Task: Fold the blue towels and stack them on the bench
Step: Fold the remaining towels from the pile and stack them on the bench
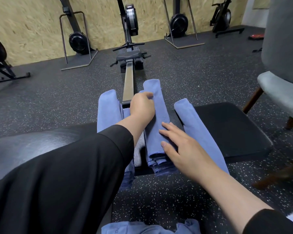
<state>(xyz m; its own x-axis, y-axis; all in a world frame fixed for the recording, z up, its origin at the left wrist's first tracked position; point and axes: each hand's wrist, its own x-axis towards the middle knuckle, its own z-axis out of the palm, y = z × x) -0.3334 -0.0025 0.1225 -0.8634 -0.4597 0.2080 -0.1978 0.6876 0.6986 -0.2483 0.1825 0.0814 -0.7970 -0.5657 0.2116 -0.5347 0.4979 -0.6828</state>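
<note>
Gym bench [227,129]: 3 folded blue towels [156,119], 2 hands.

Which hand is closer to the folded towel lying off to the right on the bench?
Right. The right hand lies just left of that towel, on the middle towel. The left hand is beyond the middle towel.

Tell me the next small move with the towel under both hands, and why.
Probably fold the middle towel in half: the left hand pinches its far part, the right hand lies flat on its near end, and it lies long across the bench.
</note>
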